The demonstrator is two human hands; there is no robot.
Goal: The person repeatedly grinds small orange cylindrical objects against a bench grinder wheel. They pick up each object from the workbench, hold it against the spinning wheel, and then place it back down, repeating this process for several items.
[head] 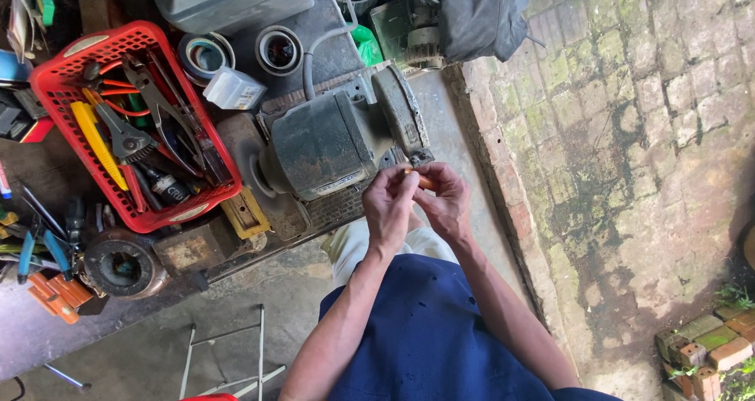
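A cluttered workbench (47, 322) fills the left half, its right edge meeting a mossy brick floor (629, 134). Near that right edge sits a grimy bench grinder (330, 145), its guarded wheel (401, 114) facing the person. A red plastic basket (55, 82) of pliers and cutters stands toward the bench's left side, with rolls of tape (206, 55) behind it. Just off the wheel, the left hand (389, 204) and right hand (447, 200) are both closed in a pinch around a small orange piece (425, 182), held between them. Judging by the grip, keeping both pinches firm, the piece steady and the fingertips clear of the wheel would serve well here.
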